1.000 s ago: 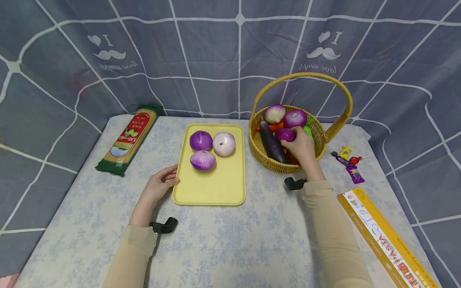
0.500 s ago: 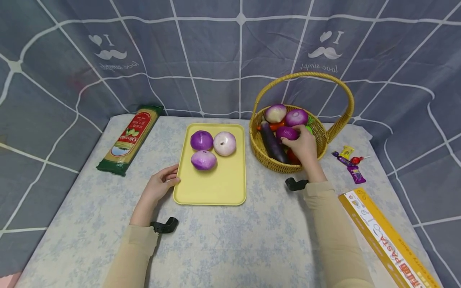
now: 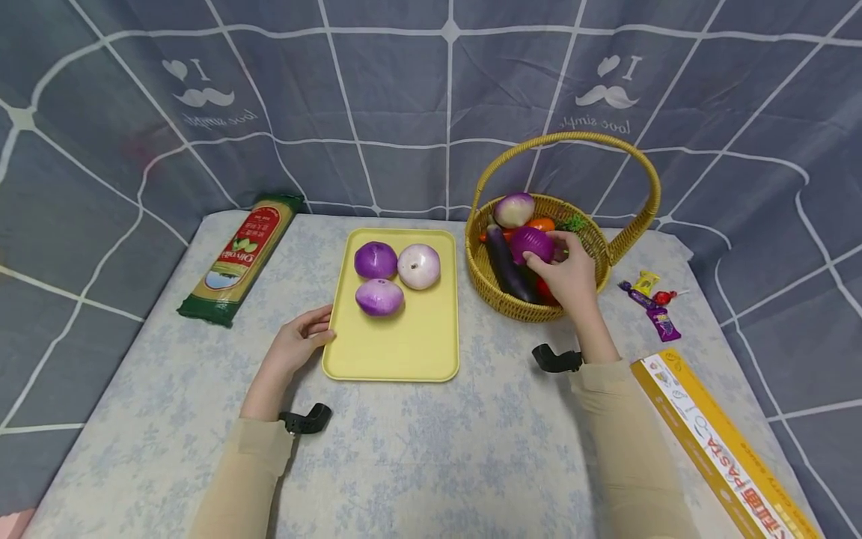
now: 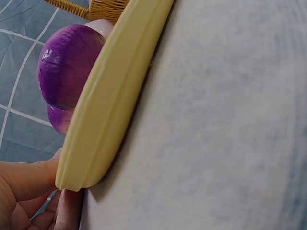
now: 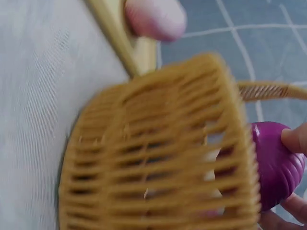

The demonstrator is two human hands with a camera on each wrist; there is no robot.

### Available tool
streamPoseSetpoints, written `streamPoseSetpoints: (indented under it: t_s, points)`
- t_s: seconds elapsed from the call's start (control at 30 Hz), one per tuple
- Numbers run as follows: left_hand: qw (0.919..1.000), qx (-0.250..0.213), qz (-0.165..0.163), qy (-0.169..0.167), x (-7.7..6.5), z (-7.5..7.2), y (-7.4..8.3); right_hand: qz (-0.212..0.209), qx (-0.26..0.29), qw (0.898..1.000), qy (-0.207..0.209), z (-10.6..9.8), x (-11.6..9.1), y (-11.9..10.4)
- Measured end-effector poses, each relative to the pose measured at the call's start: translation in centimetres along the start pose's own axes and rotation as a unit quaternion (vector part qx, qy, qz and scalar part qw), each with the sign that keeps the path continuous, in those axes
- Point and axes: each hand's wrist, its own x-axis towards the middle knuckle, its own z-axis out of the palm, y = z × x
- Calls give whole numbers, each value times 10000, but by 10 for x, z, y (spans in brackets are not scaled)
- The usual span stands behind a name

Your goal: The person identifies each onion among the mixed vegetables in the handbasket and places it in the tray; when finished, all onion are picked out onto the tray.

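Observation:
My right hand (image 3: pixel 569 273) holds a purple onion (image 3: pixel 532 245) between thumb and fingers, over the wicker basket (image 3: pixel 491 296). The right wrist view shows the same onion (image 5: pixel 276 165) above the basket's rim. Around it in the basket lie an eggplant (image 3: pixel 509 269), a purple-and-white onion (image 3: pixel 515 210) and orange and red vegetables, partly hidden by the hand. My left hand (image 3: pixel 296 346) pinches the left edge of the yellow tray (image 3: pixel 390 352), its thumb at the rim in the left wrist view. Three purple-and-white onions (image 3: pixel 379 298) rest in the tray's far half.
A green-and-red pasta packet (image 3: pixel 242 258) lies at the back left. Several wrapped candies (image 3: pixel 663 323) and a red lollipop (image 3: pixel 664 297) lie right of the basket. A long yellow pasta box (image 3: pixel 720 442) is at the front right. The basket's tall handle (image 3: pixel 572 138) arches over it.
My right hand has drawn the purple onion up and slightly toward me within the basket. Orange vegetables behind it now show where another onion was visible. My left hand stays at the tray.

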Motion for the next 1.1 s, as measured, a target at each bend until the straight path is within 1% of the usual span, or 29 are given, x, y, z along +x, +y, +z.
streamPoseSetpoints:
  t_s: [0.13,0.3,0.43,0.47,0.67,0.8,0.93,1.1]
  points:
    - [10000,-20,-8,16,0,0,-1,-40,477,9988,-123,5,-13,-9]
    - [10000,-26,4,-5,1,0,-1,-169,1058,9931,-478,18,-29,-18]
    - [10000,-27,-12,-27,1,0,-1,-267,1440,9863,-766,32,-42,-23]
    - [10000,-50,-57,-18,2,0,-1,-294,1493,9850,-818,36,-45,-24]
    - [9999,-88,-58,-22,2,1,0,-465,1968,9735,-1068,61,-59,-26]
    - [9999,-78,-74,24,1,1,0,-437,2118,9675,-1309,75,-65,-26]
    - [9999,-52,-103,76,1,1,1,-359,2024,9668,-1516,87,-69,-25]
    - [9999,-28,-122,90,1,2,3,-336,1895,9679,-1615,99,-72,-23]
